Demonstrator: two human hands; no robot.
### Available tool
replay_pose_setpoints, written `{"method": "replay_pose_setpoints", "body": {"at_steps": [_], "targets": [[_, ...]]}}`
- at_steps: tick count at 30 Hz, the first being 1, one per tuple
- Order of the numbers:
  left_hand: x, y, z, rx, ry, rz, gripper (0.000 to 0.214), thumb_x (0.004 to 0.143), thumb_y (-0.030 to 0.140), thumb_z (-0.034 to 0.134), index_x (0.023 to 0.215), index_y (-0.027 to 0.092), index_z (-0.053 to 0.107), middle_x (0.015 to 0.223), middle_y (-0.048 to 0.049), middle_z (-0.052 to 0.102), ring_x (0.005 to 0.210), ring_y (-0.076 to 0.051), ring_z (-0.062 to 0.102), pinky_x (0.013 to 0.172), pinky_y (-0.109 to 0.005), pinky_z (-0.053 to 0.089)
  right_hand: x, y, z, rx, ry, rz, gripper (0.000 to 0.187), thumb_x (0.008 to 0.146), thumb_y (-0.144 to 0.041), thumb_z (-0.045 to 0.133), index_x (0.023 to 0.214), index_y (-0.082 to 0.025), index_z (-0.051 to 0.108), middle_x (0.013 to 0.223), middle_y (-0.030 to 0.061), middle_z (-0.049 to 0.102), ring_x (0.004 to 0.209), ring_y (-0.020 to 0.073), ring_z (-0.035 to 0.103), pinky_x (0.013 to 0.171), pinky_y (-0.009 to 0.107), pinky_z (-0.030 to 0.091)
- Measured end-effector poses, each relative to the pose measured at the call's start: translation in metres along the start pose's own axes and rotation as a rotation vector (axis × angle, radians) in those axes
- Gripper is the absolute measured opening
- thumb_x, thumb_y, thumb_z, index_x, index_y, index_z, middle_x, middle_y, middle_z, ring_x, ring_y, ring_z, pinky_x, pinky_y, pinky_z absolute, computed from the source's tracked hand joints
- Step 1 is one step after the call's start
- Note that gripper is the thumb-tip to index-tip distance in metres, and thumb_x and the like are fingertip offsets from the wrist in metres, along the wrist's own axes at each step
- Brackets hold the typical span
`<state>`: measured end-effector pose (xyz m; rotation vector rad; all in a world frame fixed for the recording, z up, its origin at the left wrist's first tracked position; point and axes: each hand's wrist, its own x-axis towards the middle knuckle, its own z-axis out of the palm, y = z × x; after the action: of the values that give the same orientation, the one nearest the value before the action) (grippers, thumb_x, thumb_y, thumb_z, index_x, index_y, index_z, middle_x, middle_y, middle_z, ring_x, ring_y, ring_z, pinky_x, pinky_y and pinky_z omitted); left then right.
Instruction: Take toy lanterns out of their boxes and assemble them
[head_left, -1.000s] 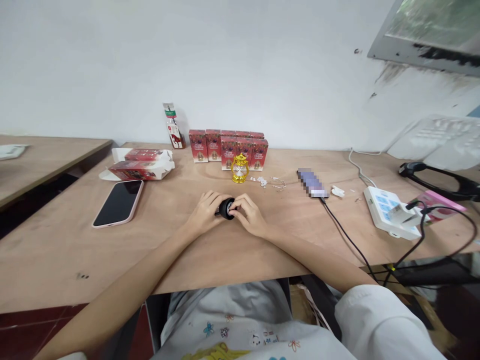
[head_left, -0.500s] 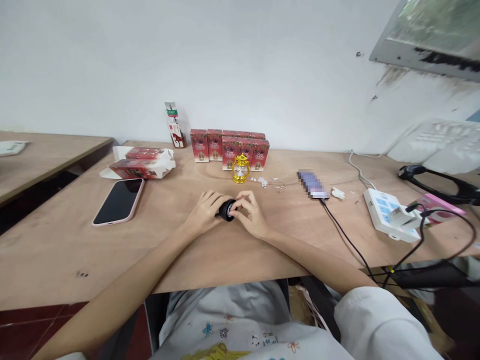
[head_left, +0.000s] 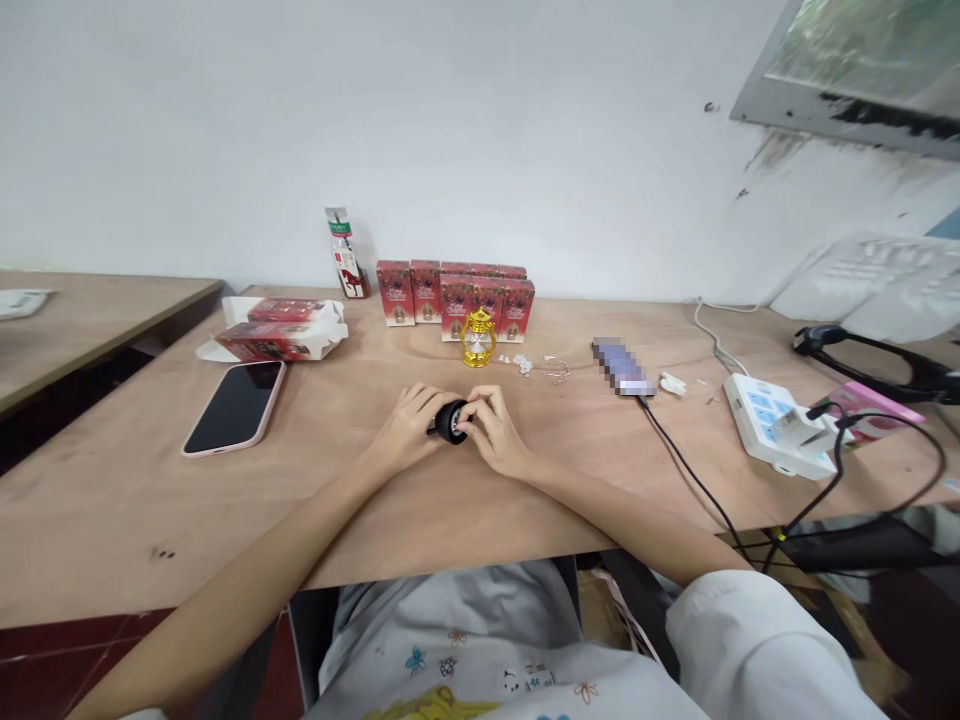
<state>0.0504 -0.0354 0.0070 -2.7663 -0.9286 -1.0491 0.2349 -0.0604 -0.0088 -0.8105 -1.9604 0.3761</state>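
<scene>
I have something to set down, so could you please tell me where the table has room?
Bare patches lie between the pink-cased phone and the left hand, and between the right hand and the black cable. It is crowded around the gold lantern, with red boxes behind, and around the power strip.

Both bare forearms angle in over the near edge of the table (head_left: 390, 540), left forearm (head_left: 277, 540) from its left part, right forearm (head_left: 607, 505) from its right part, converging at hands held close together around mid-edge, set back from it. Left hand (head_left: 411, 422) back up, fingers together and curved over in a grip, pointing toward the table's right edge, wrist roughly straight. Right hand (head_left: 496, 432) turned inward, fingers bent, thumb and index tips brought together in a pinch beside left fingertips, light sleeve (head_left: 750, 640) on upper arm.
</scene>
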Motion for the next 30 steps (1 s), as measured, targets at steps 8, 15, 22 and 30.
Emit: {"method": "replay_pose_setpoints", "body": {"at_steps": [8,15,22,30], "targets": [[0.005,0.009,0.0,-0.117,0.04,-0.073,0.033,0.083,0.044,0.057,0.103,0.018,0.055,0.095,-0.0074,0.064,0.086,-0.02,0.057,0.076,-0.034,0.044,-0.001,0.004,0.005,-0.049,0.068,-0.044,0.01,0.093,-0.028,0.039,0.089,-0.022,0.046,0.1,0.0088,0.043,0.097,0.0201,0.048,0.09,0.04,0.044],[0.008,0.011,0.001,-0.093,0.068,-0.164,0.031,0.079,0.039,0.062,0.103,0.019,0.055,0.093,-0.0057,0.065,0.087,-0.021,0.058,0.075,-0.034,0.047,0.002,-0.002,0.004,-0.007,0.154,0.024,0.008,0.09,-0.028,0.046,0.091,-0.022,0.051,0.099,0.0078,0.049,0.094,0.0187,0.052,0.088,0.037,0.044],[0.016,0.007,0.004,-0.051,0.093,-0.302,0.033,0.07,0.024,0.064,0.101,0.018,0.056,0.097,-0.0061,0.066,0.089,-0.024,0.06,0.075,-0.036,0.049,0.013,0.002,0.007,0.334,0.471,0.399,0.006,0.089,-0.026,0.043,0.085,-0.021,0.043,0.091,0.0052,0.059,0.083,0.0137,0.058,0.081,0.032,0.049],[0.061,0.001,0.008,0.161,-0.079,-0.192,0.034,0.074,0.025,0.064,0.105,0.018,0.055,0.101,-0.0095,0.065,0.093,-0.027,0.059,0.072,-0.036,0.046,0.027,0.018,-0.007,1.104,0.278,1.179,0.014,0.083,-0.006,0.043,0.077,-0.015,0.051,0.068,0.0039,0.059,0.062,0.0111,0.059,0.065,0.025,0.053]]}}
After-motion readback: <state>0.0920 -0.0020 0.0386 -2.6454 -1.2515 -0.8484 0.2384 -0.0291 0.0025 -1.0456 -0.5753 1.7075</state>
